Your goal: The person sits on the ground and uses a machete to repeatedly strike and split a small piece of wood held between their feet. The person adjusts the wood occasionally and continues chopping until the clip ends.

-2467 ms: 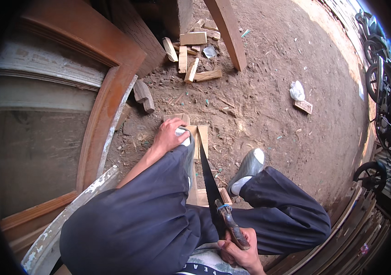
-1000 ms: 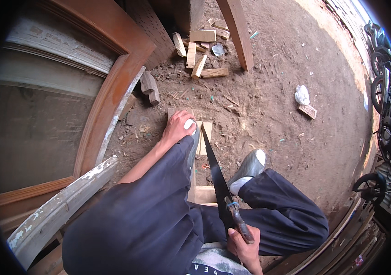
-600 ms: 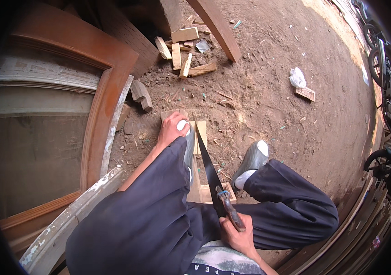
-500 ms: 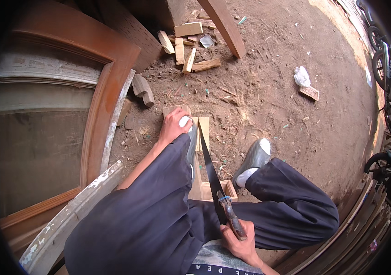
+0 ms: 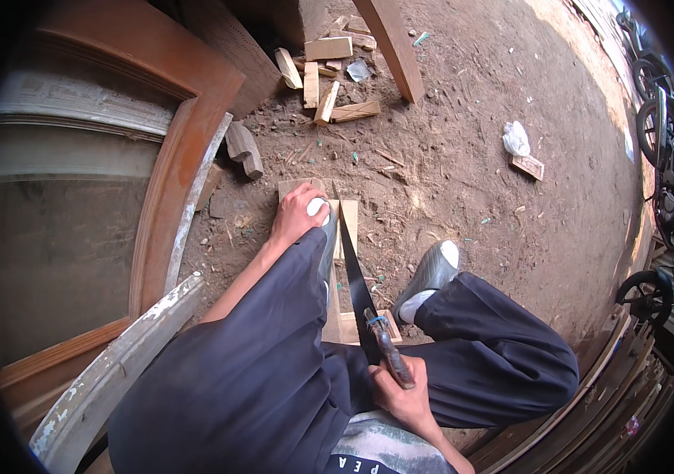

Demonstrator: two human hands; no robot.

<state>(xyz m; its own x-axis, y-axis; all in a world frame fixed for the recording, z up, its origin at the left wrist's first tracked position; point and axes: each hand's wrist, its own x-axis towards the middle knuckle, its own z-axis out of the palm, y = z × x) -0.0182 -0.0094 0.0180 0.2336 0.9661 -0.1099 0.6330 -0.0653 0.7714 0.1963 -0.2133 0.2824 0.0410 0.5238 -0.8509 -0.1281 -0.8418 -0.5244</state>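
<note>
My left hand is closed over the end of a pale wooden board, beside the white toe of my grey shoe. My right hand grips the dark, worn handle of a handsaw, with blue binding near the blade. The long black blade runs forward across a short wooden piece, its tip just beyond it. Another pale plank lies partly hidden under my legs, and a small wooden frame shows beside the handle.
A brown glazed door and a white peeling board stand left. Wood offcuts and a slanted post are ahead. A white bag lies right, near parked two-wheelers and stacked planks.
My right hand has pushed the saw forward, up in the view, so its tip reaches farther past the wooden piece. My left hand stays on the board beside my shoe.
</note>
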